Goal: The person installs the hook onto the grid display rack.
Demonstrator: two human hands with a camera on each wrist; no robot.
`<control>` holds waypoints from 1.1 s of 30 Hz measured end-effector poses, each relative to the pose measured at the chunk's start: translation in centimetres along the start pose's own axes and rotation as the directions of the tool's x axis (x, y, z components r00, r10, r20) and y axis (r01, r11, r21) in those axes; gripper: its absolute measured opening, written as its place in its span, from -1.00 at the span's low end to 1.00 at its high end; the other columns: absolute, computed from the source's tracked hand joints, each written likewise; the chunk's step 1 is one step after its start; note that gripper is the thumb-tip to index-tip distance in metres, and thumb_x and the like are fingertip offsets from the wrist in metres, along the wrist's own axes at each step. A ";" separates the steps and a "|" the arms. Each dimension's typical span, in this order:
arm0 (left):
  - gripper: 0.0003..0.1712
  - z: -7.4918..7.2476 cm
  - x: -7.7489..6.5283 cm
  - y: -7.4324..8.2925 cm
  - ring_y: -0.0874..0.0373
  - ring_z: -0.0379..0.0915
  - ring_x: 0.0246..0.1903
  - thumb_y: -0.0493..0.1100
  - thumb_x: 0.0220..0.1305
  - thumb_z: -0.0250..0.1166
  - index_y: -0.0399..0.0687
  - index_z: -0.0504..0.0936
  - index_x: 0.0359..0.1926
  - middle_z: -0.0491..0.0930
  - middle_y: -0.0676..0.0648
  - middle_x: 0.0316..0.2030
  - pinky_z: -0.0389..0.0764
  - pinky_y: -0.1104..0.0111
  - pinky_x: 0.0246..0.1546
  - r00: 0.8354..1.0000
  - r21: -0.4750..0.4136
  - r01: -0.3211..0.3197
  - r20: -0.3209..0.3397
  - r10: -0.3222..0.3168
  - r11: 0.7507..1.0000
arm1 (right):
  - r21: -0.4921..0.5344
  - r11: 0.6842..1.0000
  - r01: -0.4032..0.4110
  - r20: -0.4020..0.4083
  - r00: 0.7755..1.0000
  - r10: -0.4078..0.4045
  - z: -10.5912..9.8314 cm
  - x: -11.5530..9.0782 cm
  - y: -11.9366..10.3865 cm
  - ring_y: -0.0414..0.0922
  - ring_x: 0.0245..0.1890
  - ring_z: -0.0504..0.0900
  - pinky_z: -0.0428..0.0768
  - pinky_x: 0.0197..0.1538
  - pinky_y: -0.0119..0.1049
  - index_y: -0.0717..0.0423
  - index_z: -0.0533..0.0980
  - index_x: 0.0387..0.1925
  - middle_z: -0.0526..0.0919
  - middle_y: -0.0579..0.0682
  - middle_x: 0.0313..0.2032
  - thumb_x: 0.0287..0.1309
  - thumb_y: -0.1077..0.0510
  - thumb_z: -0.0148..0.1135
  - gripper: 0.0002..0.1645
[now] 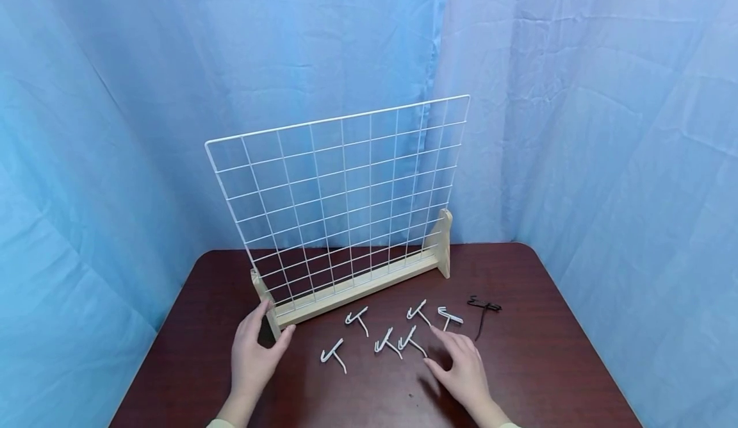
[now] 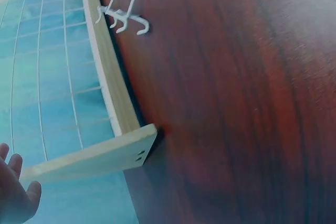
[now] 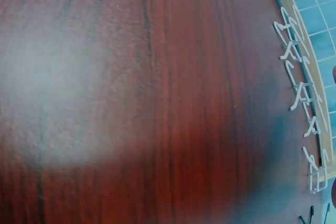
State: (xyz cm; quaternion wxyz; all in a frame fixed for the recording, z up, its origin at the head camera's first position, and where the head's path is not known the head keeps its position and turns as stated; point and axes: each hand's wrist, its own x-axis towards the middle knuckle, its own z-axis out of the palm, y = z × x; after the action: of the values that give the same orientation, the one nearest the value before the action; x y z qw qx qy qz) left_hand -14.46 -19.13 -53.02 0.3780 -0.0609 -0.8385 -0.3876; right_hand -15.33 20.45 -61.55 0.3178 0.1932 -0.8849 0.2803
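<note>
Your left hand (image 1: 252, 354) spreads around the left end of one tabletop wire-grid rack (image 1: 359, 290), contact unclear; six white hooks (image 1: 384, 341) lie before it; your empty right hand (image 1: 462, 367), fingers apart, hovers nearby; one black hook (image 1: 485, 307) lies rightmost.

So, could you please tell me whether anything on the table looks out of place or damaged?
The rack's wooden base stands askew to the back edge of the table. The black hook looks like the odd one out, lying right of the white hooks. No obvious damage shows.
</note>
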 end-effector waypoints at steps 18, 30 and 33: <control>-0.27 -1.2 3.4 -1.1 0.02 0.43 0.05 -0.41 -0.01 0.53 -0.28 0.52 0.25 0.59 -0.23 0.06 0.36 0.59 0.02 0.976 -0.145 0.196 -0.066 -0.207 0.970 | 0.008 0.998 -0.065 0.013 0.998 0.065 1.5 -0.9 0.0 0.09 -0.13 0.57 0.46 -0.04 -0.13 0.07 0.64 0.07 0.68 0.00 -0.18 -0.36 0.12 0.67 -0.22; -0.34 -1.5 5.9 -1.9 0.42 0.33 0.07 -0.37 0.12 0.46 -0.20 0.52 0.28 0.56 -0.23 0.11 0.38 0.50 -0.02 0.956 -0.187 0.275 -0.045 -0.288 0.943 | 0.003 0.994 -0.111 0.018 0.994 0.111 2.0 -1.0 -0.1 0.08 -0.12 0.57 0.57 -0.13 0.04 0.03 0.66 0.05 0.69 0.02 -0.17 -0.40 0.18 0.69 -0.22; -0.35 -1.4 6.3 -2.1 0.52 0.28 0.08 -0.36 0.14 0.45 -0.18 0.52 0.29 0.56 -0.22 0.12 0.37 0.53 0.00 0.955 -0.191 0.288 -0.021 -0.297 0.938 | -0.003 0.993 -0.117 0.018 0.993 0.117 2.2 -0.9 -0.1 0.09 -0.12 0.57 0.57 -0.12 0.04 0.02 0.66 0.05 0.69 0.03 -0.17 -0.39 0.18 0.69 -0.23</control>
State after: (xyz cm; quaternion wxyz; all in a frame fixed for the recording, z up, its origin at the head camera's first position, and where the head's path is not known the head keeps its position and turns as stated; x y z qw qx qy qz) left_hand -18.90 -22.73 -49.39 0.3297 0.0392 -0.7887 -0.5174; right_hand -15.57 19.14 -63.54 0.2930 0.1432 -0.8978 0.2960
